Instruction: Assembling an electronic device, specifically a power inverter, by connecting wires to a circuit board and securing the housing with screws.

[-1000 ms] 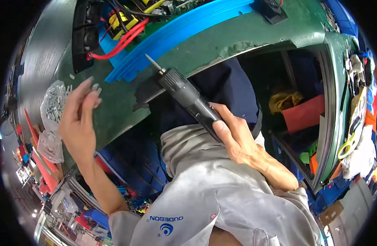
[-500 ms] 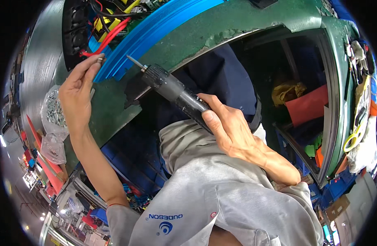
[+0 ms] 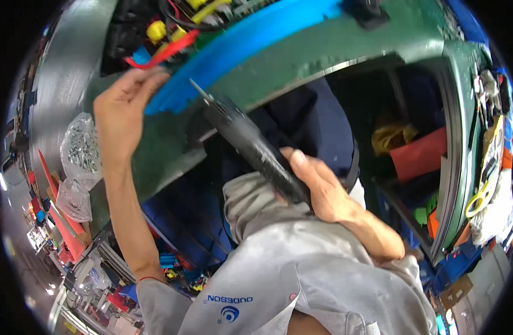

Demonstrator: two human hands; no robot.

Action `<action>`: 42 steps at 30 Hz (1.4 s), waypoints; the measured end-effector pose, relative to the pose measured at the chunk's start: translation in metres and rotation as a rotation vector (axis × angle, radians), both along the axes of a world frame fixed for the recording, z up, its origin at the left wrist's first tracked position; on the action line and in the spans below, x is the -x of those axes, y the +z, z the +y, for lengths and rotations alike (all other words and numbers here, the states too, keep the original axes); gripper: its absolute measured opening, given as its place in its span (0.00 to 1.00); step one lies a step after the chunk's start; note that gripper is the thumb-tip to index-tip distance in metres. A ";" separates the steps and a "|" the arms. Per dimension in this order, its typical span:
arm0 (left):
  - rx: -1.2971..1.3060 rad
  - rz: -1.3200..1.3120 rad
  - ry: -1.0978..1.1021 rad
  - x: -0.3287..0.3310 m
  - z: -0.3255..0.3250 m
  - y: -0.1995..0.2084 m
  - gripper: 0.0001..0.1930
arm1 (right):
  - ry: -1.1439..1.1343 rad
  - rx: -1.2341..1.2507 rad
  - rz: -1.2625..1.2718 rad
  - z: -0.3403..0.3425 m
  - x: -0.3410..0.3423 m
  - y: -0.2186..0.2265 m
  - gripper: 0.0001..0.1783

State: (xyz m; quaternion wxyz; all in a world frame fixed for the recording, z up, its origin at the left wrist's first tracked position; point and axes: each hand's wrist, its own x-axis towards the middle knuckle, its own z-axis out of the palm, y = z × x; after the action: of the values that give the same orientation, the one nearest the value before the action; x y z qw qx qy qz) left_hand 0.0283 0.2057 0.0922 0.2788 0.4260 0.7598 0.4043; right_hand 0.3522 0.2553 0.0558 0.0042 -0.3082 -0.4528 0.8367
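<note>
Screwdriver (image 3: 256,151), thick black body, is gripped in our right hand (image 3: 323,190); we close the fingers and thumb around the rear of its handle. We hold the tool at a slant at the front edge of the green workbench (image 3: 301,67), with its slim metal bit (image 3: 199,89) directed up and to the left. In our view, the tip of the bit overlaps the blue rail (image 3: 245,44) near the rail's left end; we cannot tell whether the two touch.

We position our left hand (image 3: 119,106) at that same end of the blue rail, just beside the red wires (image 3: 170,51). Its fingers are bent toward the thumb; blur at the fingertips prevents us from telling whether they pinch anything. Beyond the rail we see yellow components (image 3: 156,32) among dark cables. A black part (image 3: 368,14) sits at the rail's right end.

Left of our left forearm, we find a clear bag of small metal pieces (image 3: 83,151) and, nearer to us, a second clear bag (image 3: 73,201). Below the workbench at right, we note a red sheet (image 3: 421,156) beside a yellow cloth (image 3: 393,138).
</note>
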 end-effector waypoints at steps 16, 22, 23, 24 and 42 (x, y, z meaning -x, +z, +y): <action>0.029 0.136 -0.176 0.004 0.002 0.005 0.07 | 0.066 0.293 -0.140 -0.004 0.002 0.018 0.49; -0.119 0.186 -0.246 0.011 0.002 -0.002 0.11 | 0.110 0.453 -0.083 0.002 0.001 0.015 0.54; -0.104 0.182 -0.249 0.011 0.003 0.000 0.09 | 0.113 0.494 -0.050 0.000 0.001 0.013 0.56; -0.091 0.179 -0.251 0.011 0.003 0.002 0.08 | 0.133 0.455 -0.085 0.001 0.005 0.017 0.59; 0.120 0.339 -0.456 -0.007 -0.016 0.037 0.28 | 0.078 0.205 -0.210 -0.016 0.010 0.018 0.59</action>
State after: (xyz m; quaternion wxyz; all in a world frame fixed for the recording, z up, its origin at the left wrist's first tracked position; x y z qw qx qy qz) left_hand 0.0351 0.1899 0.1295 0.2563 0.6301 0.7028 0.2084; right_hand 0.3417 0.2397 0.0736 -0.1073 -0.3749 -0.3748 0.8411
